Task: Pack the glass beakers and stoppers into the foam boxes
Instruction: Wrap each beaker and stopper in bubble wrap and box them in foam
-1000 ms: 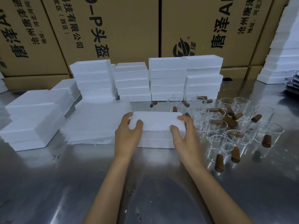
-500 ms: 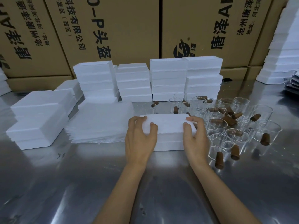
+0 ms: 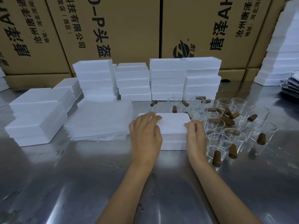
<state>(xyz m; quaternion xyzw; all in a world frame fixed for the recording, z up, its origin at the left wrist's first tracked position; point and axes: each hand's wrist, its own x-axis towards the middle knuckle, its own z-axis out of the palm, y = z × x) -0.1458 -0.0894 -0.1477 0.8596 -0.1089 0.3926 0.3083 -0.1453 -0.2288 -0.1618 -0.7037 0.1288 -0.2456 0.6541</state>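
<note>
A white foam box lies closed on the steel table in front of me. My left hand lies over its left end, fingers curled across the lid. My right hand grips the right end, thumb on the lid's edge. Just right of the box stand several clear glass beakers, some upright, some hard to tell apart. Several brown stoppers lie scattered among and in front of them.
A stack of thin white foam sheets lies left of the box. Foam boxes are piled at far left, at the back and at far right. Big cardboard cartons form a wall behind.
Both hands have moved in over the foam box's ends; the left hand now covers more of the lid. The box sits slightly further right in the view.
</note>
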